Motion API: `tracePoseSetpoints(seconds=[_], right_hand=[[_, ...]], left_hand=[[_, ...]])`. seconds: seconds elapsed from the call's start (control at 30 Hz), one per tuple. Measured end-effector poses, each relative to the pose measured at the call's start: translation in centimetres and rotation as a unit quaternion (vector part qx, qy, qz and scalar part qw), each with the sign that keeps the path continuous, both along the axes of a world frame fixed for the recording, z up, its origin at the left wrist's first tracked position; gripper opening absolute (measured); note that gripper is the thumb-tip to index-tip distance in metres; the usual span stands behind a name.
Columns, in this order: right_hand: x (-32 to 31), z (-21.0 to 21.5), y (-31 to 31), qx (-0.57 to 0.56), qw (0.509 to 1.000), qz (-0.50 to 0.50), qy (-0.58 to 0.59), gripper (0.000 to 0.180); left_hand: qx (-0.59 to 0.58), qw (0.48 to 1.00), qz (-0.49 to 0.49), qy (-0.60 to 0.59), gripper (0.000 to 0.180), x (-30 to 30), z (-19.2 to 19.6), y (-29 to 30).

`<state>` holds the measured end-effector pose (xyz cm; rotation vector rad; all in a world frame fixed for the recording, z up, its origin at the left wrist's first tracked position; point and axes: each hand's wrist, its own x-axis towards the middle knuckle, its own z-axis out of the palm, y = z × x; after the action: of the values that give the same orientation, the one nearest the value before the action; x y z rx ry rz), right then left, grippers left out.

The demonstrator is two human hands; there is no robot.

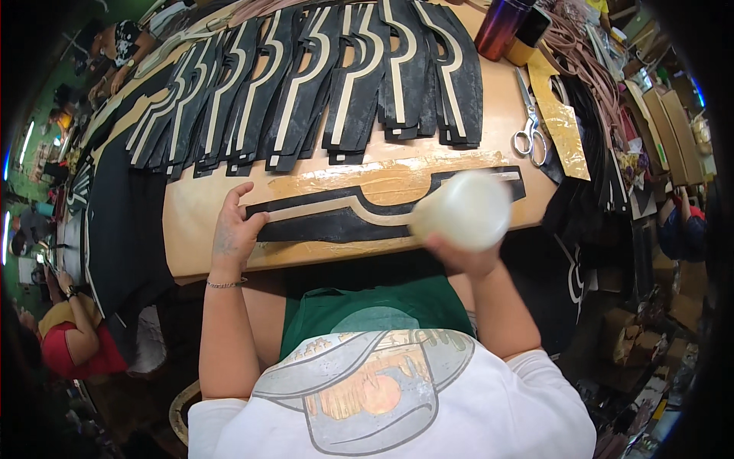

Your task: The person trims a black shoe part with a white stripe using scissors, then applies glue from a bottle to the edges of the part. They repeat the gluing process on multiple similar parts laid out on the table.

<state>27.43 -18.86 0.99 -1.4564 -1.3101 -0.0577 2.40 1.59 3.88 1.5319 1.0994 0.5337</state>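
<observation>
In front of me a curved black piece with a beige strip along it (321, 223) lies across the table. At its left end is my left hand (235, 226), thumb touching the piece, index finger stretched out and apart. My right hand (475, 256) is closed around a whitish round plastic container (468, 210), whose round end faces up. The container is over the right part of the piece and hides some of it. Motion smears the container a little, and its opening is not visible.
Overlapping stacks of similar black pieces with beige strips (298, 92) fill the table's far side. Scissors (530, 130) lie at the right, near a yellowish pattern sheet (562, 126) and a purple-red tumbler (501, 30). Shiny clear tape (367, 174) covers part of the tan tabletop (206, 245).
</observation>
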Motion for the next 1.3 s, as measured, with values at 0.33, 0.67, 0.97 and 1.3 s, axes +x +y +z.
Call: tracePoseSetpoints(seconds=[0.33, 0.67, 0.97, 1.3], right_hand=[[9.6, 6.3, 0.9, -0.081, 0.981, -0.170, 0.039, 0.065], [20.8, 5.4, 6.9, -0.314, 0.903, -0.246, -0.157, 0.074], [0.7, 6.0, -4.9, -0.009, 0.970, 0.135, 0.203, 0.057], [-3.0, -0.2, -0.5, 0.151, 0.596, 0.224, 0.756, 0.105]], left_hand=[[-0.161, 0.957, -0.037, -0.240, 0.053, 1.5, 4.2, -1.9], [-0.223, 0.843, -0.102, -0.478, 0.055, 5.3, 10.9, -3.6], [-0.173, 0.862, -0.040, -0.474, 0.056, 3.6, 10.1, -3.9], [-0.112, 0.887, -0.014, -0.447, 0.058, 1.0, 9.2, -6.1]])
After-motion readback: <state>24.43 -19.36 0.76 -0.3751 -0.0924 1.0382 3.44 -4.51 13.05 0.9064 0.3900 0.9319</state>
